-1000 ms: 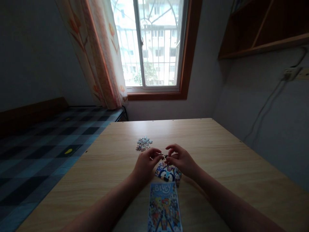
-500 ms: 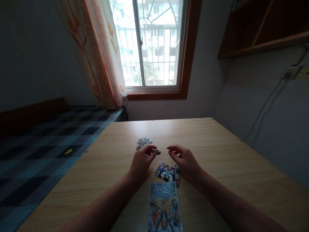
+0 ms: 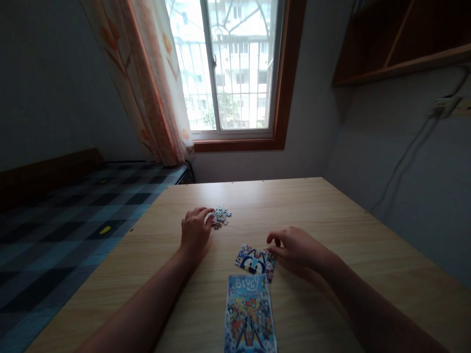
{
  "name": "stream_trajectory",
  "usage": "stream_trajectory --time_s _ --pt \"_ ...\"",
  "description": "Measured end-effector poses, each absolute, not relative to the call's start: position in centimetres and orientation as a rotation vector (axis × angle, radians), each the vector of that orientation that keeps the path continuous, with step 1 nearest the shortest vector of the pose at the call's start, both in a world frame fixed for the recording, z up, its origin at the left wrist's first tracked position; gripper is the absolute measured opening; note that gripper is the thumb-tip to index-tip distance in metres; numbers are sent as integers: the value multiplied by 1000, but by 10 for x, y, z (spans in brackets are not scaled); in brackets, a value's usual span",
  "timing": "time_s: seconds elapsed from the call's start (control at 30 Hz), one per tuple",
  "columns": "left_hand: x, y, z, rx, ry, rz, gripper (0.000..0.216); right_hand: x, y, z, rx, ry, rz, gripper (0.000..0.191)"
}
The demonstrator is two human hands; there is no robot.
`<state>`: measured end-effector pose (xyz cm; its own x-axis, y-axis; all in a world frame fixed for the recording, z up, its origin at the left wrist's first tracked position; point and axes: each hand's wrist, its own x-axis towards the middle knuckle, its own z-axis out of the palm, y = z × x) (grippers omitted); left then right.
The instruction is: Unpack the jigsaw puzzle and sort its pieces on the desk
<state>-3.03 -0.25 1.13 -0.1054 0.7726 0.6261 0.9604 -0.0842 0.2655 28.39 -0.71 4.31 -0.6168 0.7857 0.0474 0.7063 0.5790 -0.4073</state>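
Observation:
My left hand point(image 3: 196, 228) is at the left side of a small heap of loose jigsaw pieces point(image 3: 221, 217). Its fingertips and thumb touch the edge of the heap, spread a little, and no piece shows lifted in them. Beside the upper right corner of a partly joined jigsaw puzzle point(image 3: 253, 262) is my right hand point(image 3: 289, 245). Its fingers are curled, with a gap between index finger and thumb, and I see no piece between them. The joined part shows a blue cartoon dog's face. Just below it lies a printed picture sheet point(image 3: 250, 314) with "BLUEY" on it.
The wooden table point(image 3: 331, 274) reaches back to the wall under a barred window point(image 3: 239, 73). On the left is a bed with a checked cover point(image 3: 91, 211), near a flowered curtain point(image 3: 147, 88). A shelf point(image 3: 401, 68) and a cable point(image 3: 408, 147) are on the right wall.
My left hand has moved left and back to the heap; the jigsaw piece it held is no longer seen in it. My right hand has shifted right and nearer, beside the joined puzzle's corner.

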Motion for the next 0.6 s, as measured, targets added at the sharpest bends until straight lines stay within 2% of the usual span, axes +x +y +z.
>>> stream_trajectory --time_s 0.1,0.23,0.5,0.6 --pt "-10 -15 14 -2233 -1638 -977 21 292 -10 46 -1322 -2654 577 28" --pt "22 -34 20 -2735 -1351 -727 20 293 -12 42 -1370 -2635 634 30" --pt "41 -44 25 -2761 -1491 -523 19 278 -17 39 -1302 -2566 516 19" --pt "44 -43 21 -2703 -1584 -496 20 273 -18 37 -1301 -2602 472 22"
